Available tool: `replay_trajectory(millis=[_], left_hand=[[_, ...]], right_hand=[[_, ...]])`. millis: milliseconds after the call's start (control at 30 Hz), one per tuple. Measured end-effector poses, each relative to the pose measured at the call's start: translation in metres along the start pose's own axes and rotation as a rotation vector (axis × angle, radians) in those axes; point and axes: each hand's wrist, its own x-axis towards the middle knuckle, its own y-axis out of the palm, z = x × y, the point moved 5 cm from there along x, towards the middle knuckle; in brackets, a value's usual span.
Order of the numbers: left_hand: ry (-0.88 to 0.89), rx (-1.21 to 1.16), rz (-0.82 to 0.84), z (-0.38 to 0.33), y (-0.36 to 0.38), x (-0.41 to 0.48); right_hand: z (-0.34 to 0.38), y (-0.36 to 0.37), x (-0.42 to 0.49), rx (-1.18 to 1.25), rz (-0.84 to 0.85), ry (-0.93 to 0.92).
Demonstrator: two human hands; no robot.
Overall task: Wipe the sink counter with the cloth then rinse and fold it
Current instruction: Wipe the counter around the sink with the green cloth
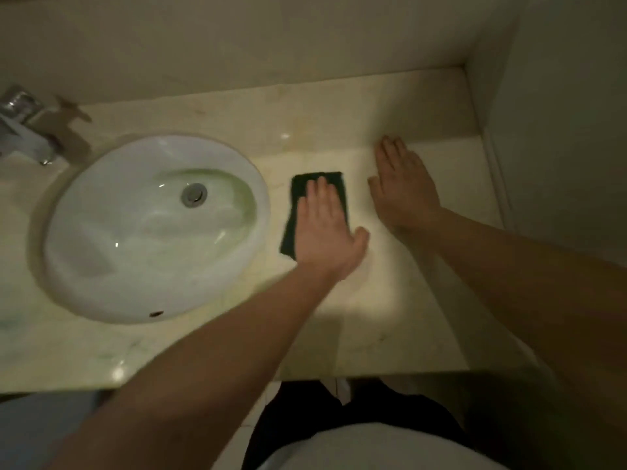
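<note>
A dark folded cloth (298, 189) lies flat on the pale marble counter (356, 317), just right of the white oval sink basin (101, 232). My left hand (325, 228) presses flat on top of the cloth, fingers together and pointing away, and covers most of it. My right hand (402, 188) rests flat on the bare counter to the right of the cloth, fingers stretched out, holding nothing. The two hands are a short gap apart.
A chrome faucet (23, 130) stands at the far left behind the basin. A drain (194, 195) sits in the basin's middle. A wall runs along the back, and a side wall (543, 130) closes the counter's right end. The counter's front edge is near my body.
</note>
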Motion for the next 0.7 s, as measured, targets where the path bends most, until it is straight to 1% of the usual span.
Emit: replay_trajectory(millis=[67, 167, 233, 333, 400, 467, 600, 700], left_hand=[[0.075, -0.061, 0.029, -0.047, 0.013, -0.036], [0.088, -0.058, 0.061, -0.081, 0.026, -0.077], [0.134, -0.039, 0.084, -0.081, 0.036, -0.1], [0.139, 0.003, 0.076, -0.06, 0.044, -0.131], [0.124, 0.005, 0.052, -0.041, 0.045, -0.143], [0.069, -0.028, 0.014, -0.009, 0.042, -0.148], [-0.076, -0.105, -0.058, 0.087, 0.034, -0.168], [-0.243, -0.091, -0.121, 0.17, 0.034, -0.192]], right_hand=[[-0.002, 0.003, -0.007, 0.01, 0.037, -0.021], [-0.008, 0.005, -0.027, -0.007, 0.075, -0.106], [-0.007, 0.006, -0.048, 0.006, 0.075, -0.102], [0.013, 0.016, -0.083, 0.003, 0.033, -0.004], [0.035, 0.025, -0.101, 0.003, 0.021, 0.071], [0.061, 0.031, -0.112, 0.002, 0.014, 0.1], [0.141, 0.047, -0.138, 0.011, 0.007, 0.03], [0.191, 0.06, -0.152, 0.016, -0.003, 0.062]])
